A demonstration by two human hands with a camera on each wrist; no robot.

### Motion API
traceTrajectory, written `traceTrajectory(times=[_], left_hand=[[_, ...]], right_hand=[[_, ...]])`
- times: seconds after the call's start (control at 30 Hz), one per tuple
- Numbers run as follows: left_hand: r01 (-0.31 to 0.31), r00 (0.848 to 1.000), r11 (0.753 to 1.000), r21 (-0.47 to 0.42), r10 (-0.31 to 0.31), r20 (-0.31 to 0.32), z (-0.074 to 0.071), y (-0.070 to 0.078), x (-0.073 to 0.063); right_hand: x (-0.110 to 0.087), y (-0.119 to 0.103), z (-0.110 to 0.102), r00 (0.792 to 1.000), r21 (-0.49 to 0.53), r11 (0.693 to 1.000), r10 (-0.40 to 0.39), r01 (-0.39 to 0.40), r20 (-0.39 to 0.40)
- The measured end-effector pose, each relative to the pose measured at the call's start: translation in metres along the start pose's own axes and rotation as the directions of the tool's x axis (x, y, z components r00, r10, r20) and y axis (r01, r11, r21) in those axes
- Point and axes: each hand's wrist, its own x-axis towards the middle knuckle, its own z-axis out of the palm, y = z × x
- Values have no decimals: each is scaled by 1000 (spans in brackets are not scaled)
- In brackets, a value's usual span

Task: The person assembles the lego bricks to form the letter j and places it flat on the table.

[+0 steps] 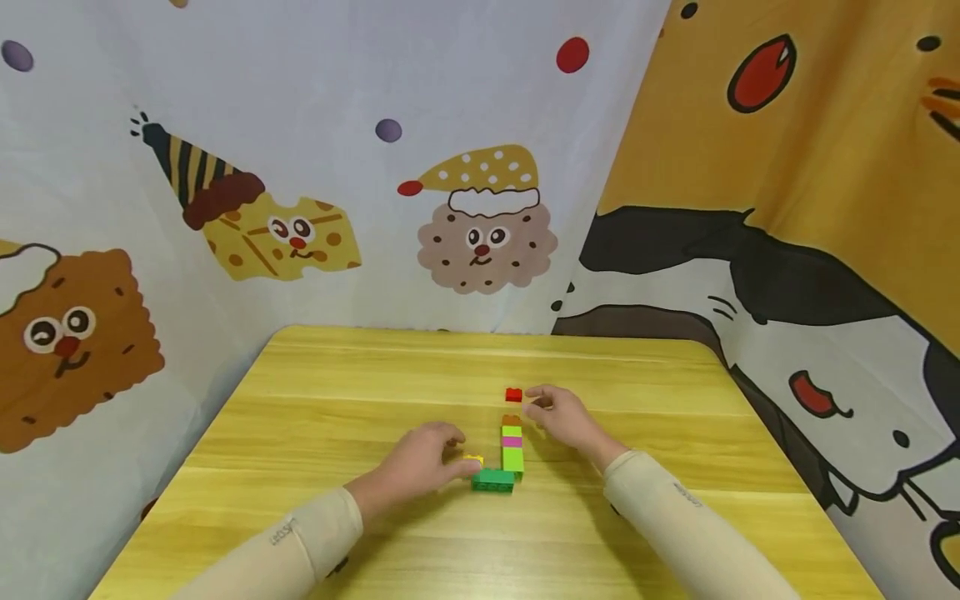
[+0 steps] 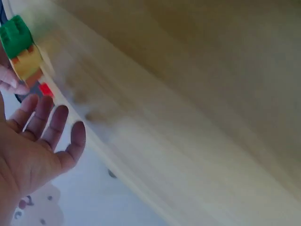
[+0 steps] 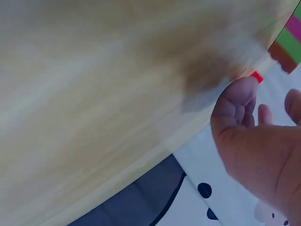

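A row of joined toy building bricks [image 1: 512, 458], light green, magenta and orange, reaches away from me in the head view. At its near end lies a dark green brick [image 1: 492, 481]. My left hand [image 1: 423, 460] is beside a yellow brick [image 1: 474, 459], its thumb crossing partly in front of it; whether they touch I cannot tell. Loosely bent and holding nothing, the fingers [image 2: 56, 125] show in the left wrist view. My right hand [image 1: 564, 419] hovers right of a separate red brick [image 1: 513, 394], fingers slightly bent, with a small gap between them.
Everything lies on a wooden table [image 1: 360, 367] with its far edge against a cartoon-printed curtain [image 1: 337, 108]. Another curtain panel [image 1: 817, 275] hangs along the right side. Part of a dark reddish object [image 1: 148, 508] shows at the table's left edge.
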Motion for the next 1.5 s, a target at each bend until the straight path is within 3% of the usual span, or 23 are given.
traceTrajectory(times=[0.13, 0.2, 0.27, 0.4, 0.57, 0.7, 0.83, 1.0, 1.1, 1.27, 1.5], left_hand=[[62, 992, 990, 129, -47, -114, -13, -24, 3], [90, 990, 978, 186, -68, -124, -21, -36, 4], [110, 992, 968, 225, -93, -85, -29, -46, 5], [111, 992, 969, 220, -120, 29, -41, -55, 5], [96, 991, 978, 183, -112, 77, -47, -51, 7], [82, 990, 977, 198, -103, 94, -43, -47, 7], [30, 995, 980, 195, -48, 89, -33, -42, 6], [-61, 993, 995, 80, 52, 105, -21, -25, 2], [-81, 989, 997, -12, 82, 122, -16, -14, 2], [-57, 992, 997, -50, 62, 111, -12, -4, 1], [-36, 992, 998, -43, 41, 115, -11, -4, 2]], right_hand=[[20, -6, 0, 997, -74, 997, 16, -22, -71], [28, -8, 0, 996, -84, 996, 33, -40, -80], [34, -8, 0, 996, -85, 995, 50, -56, -71], [43, -9, 2, 998, -94, 993, 64, -66, -29], [46, -11, 3, 998, -125, 991, 53, -55, -13], [45, -11, 3, 999, -146, 989, 38, -37, 3], [44, -10, 3, 1000, -148, 989, 22, -19, 19], [44, -11, 3, 998, -142, 990, 17, -10, 55], [43, -11, 2, 997, -138, 990, 19, -9, 71], [42, -12, 3, 997, -138, 990, 16, -5, 75], [42, -11, 4, 998, -137, 990, 22, -13, 66]])
